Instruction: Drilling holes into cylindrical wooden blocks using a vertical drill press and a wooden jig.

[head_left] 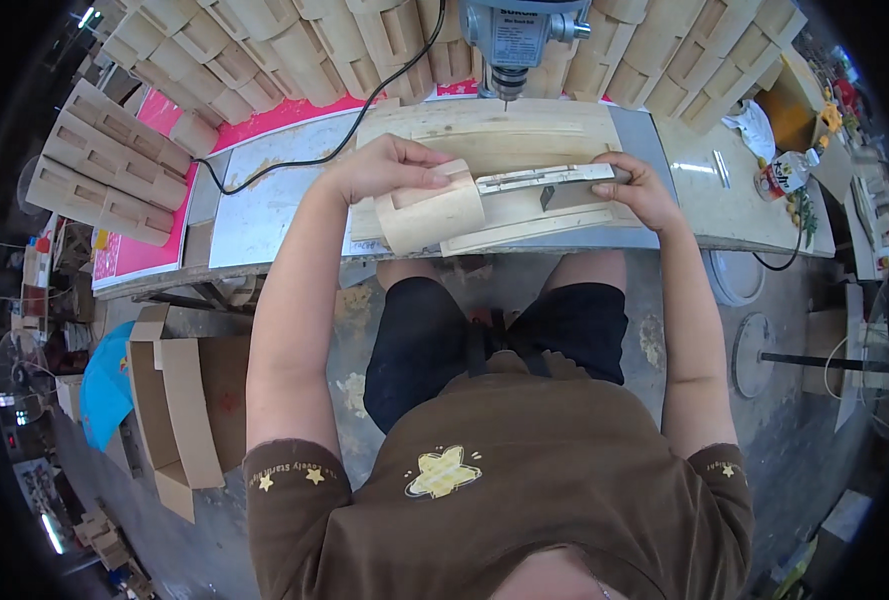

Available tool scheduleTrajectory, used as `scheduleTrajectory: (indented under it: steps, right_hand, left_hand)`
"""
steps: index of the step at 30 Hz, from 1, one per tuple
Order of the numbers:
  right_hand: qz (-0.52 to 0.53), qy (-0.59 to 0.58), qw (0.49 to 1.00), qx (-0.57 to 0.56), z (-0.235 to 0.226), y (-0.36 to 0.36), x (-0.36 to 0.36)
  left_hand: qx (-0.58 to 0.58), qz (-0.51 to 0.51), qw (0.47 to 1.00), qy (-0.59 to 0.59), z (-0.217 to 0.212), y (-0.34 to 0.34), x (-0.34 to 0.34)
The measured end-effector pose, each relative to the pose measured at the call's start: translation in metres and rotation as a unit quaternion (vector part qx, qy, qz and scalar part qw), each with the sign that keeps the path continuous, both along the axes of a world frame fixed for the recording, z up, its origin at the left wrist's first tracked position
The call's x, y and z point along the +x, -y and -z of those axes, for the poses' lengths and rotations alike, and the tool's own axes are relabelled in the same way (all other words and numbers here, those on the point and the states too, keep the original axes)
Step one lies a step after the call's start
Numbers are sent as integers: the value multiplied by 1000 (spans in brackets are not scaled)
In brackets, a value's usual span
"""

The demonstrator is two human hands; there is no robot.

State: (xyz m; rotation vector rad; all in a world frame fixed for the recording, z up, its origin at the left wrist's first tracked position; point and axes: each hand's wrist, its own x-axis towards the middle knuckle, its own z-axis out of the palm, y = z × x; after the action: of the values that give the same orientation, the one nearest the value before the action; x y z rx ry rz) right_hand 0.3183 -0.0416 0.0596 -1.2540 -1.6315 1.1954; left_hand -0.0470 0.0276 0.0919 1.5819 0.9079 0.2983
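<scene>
Sitting at the workbench (264, 215), a person curls the left hand (379, 165) around a curved wooden block (429, 215) near the front edge, maybe to keep it steady. The right hand (644, 190) pinches a grey metal bar (544, 178) lying on a flat board (494, 130) under the drill (512, 40). More wooden blocks (264, 50) pile along the back edge.

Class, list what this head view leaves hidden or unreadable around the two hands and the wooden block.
- Left hand covers the top of the curved wooden block, so its upper face is hidden.
- Right hand hides the end of the metal bar.
- Drill press: its upper part is cut off by the top edge.
- Drill bit tip: too small to judge.
</scene>
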Motion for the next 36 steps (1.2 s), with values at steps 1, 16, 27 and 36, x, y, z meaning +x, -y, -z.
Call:
scheduleTrajectory:
  steps: [1, 16, 27, 36]
  right_hand:
    - [3, -27, 999, -31, -1, 0, 0]
    - [-15, 46, 999, 10, -2, 0, -2]
    - [73, 95, 981, 153, 16, 24, -27]
    - [193, 263, 901, 286, 12, 30, -36]
  left_hand:
    - [-5, 17, 1000, -5, -1, -2, 0]
    - [25, -253, 950, 184, 27, 22, 50]
    - [209, -568, 764, 224, 69, 88, 81]
    - [406, -363, 839, 29, 80, 122, 71]
